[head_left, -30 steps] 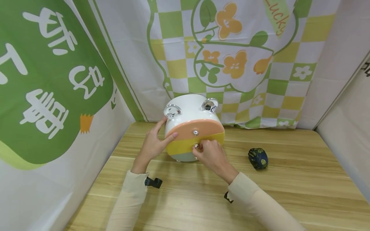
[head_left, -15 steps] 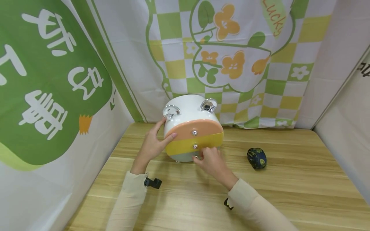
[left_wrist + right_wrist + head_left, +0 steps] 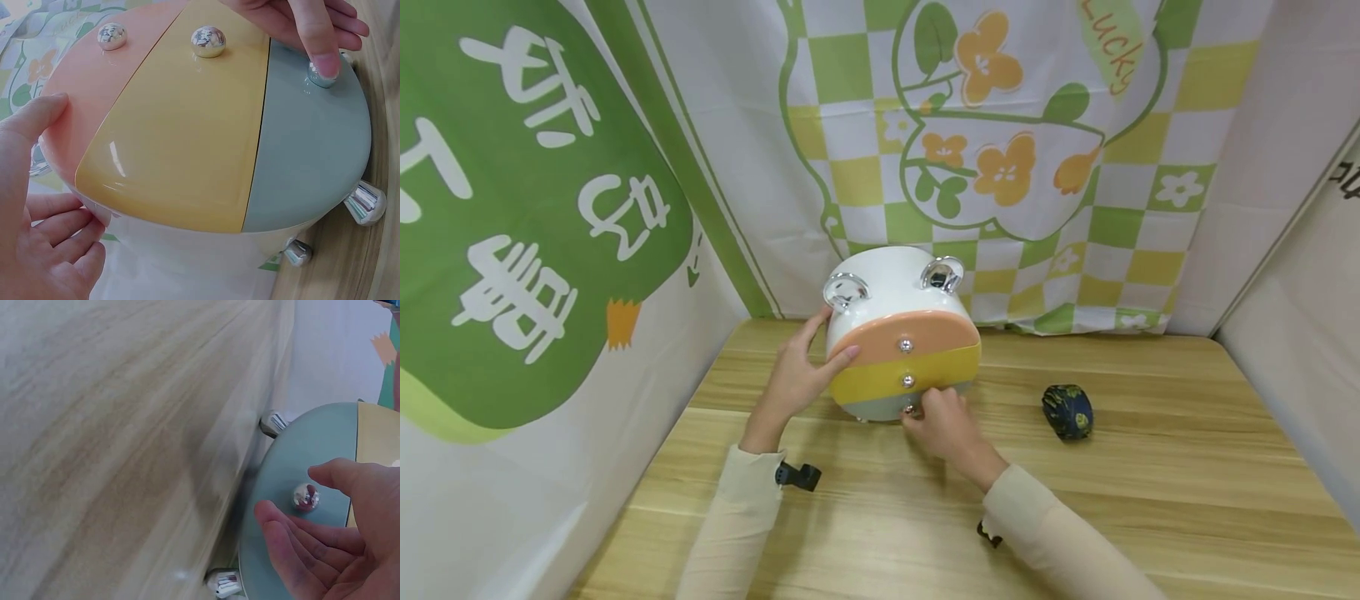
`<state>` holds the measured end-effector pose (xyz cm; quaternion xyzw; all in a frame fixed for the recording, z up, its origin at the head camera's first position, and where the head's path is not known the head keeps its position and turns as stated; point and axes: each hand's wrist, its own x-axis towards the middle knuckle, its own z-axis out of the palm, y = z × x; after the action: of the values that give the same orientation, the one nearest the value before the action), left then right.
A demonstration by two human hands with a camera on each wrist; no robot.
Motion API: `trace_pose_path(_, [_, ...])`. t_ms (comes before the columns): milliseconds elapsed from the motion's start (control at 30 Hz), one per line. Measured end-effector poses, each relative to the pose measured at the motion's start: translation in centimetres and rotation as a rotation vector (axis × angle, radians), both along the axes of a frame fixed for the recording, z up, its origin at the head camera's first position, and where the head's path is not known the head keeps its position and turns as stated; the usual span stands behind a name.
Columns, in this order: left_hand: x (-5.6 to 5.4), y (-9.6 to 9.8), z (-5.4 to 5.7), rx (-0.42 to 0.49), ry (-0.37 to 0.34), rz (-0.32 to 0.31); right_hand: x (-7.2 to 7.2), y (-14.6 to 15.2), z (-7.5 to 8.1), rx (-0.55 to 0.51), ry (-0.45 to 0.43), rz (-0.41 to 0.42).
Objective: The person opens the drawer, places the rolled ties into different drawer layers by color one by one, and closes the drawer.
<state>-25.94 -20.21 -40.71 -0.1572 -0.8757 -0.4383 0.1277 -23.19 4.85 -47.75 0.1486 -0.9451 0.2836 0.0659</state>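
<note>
A white drawer box [image 3: 887,279] with two chrome ear-shaped rings stands at the table's back. Its front has an orange drawer [image 3: 81,94], a yellow drawer [image 3: 181,125] and a grey-green drawer [image 3: 306,137], all flush, each with a chrome knob. My left hand [image 3: 793,375] grips the box's left side, thumb on the orange front and fingers along the white wall. At the lowest knob [image 3: 306,497] is my right hand [image 3: 947,425], thumb and fingers on either side of it. A gap to the knob shows in the right wrist view.
A dark blue patterned bundle [image 3: 1067,412] lies on the wooden table [image 3: 1150,483] to the right. Behind the box hangs a green-and-white printed curtain [image 3: 850,192]. Chrome feet [image 3: 365,203] raise the box off the tabletop.
My right hand has gone down from the yellow drawer's knob to the grey-green drawer's knob. My left hand keeps its hold, and the box has stayed in place.
</note>
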Motion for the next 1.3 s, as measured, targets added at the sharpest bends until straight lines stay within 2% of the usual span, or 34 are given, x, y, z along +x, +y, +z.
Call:
trace_pose_path(467, [0.07, 0.03, 0.09, 0.006, -0.009, 0.005, -0.34, -0.70, -0.46, -0.001, -0.026, 0.021])
trace_pose_path(700, [0.19, 0.13, 0.22, -0.002, -0.027, 0.016, -0.29, -0.79, -0.48, -0.035, -0.031, 0.028])
trace_pose_path(1300, [0.13, 0.09, 0.11, 0.000, -0.017, 0.011, -0.03, -0.87, -0.60, -0.015, -0.011, 0.010])
